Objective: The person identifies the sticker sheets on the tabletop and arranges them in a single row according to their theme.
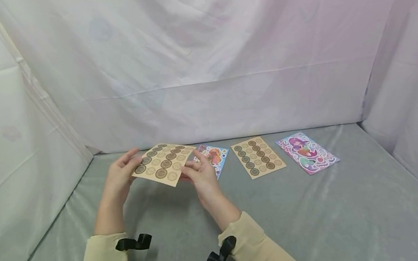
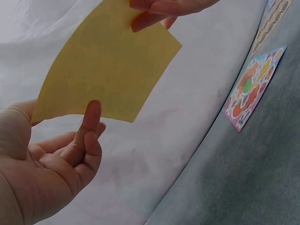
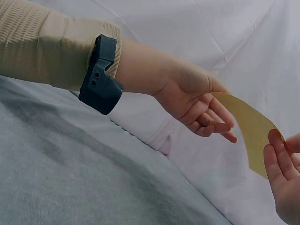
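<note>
A tan sticker sheet [image 1: 163, 162] printed with rows of dark and pale round seals is held up above the grey cloth, slightly bent. My left hand [image 1: 120, 175] pinches its left edge between thumb and fingers. At the opposite edge, my right hand [image 1: 202, 174] pinches it too. From below, the left wrist view shows the sheet's plain yellowish back [image 2: 108, 65], with a left fingertip against it. In the right wrist view the sheet [image 3: 251, 133] curves between the left hand [image 3: 197, 105] and the right hand [image 3: 286, 176].
Behind the right hand lies a colourful cartoon sticker sheet [image 1: 217, 156], partly hidden. Farther right are a second tan seal sheet [image 1: 258, 157] and a purple mermaid sticker sheet [image 1: 307, 152]. White cloth walls [image 1: 205, 108] border the grey surface [image 1: 328, 221] at the back and sides.
</note>
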`<state>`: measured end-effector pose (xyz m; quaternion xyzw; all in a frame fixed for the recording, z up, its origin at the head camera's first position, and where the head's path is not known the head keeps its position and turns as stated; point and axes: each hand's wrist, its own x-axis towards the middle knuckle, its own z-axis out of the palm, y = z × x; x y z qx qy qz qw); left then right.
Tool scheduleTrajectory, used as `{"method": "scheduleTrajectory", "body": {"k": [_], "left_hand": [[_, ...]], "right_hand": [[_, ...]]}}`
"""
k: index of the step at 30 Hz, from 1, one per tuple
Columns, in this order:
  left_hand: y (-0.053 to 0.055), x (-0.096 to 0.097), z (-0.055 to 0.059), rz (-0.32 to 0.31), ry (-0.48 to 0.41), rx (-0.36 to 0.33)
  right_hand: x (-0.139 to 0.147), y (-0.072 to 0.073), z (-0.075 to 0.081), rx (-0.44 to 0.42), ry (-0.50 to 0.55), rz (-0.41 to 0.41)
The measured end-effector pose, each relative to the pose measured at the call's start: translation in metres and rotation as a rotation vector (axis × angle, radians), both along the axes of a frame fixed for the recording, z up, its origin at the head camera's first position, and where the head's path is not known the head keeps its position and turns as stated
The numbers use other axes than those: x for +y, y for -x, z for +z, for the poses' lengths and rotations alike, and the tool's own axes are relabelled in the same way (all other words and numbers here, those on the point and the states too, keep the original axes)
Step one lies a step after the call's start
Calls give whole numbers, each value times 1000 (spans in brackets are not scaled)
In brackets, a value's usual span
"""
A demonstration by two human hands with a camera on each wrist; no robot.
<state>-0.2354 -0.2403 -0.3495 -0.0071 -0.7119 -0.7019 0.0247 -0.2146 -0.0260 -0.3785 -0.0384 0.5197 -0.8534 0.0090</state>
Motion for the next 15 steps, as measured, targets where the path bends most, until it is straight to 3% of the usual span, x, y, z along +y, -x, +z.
{"method": "scheduleTrajectory", "body": {"k": [4, 15], "left_hand": [[1, -3, 0, -54, -17, -53], [-4, -10, 4, -146, -150, -58]], "right_hand": [[-1, 0, 1, 8, -21, 7], [0, -4, 3, 25, -98, 29]]}}
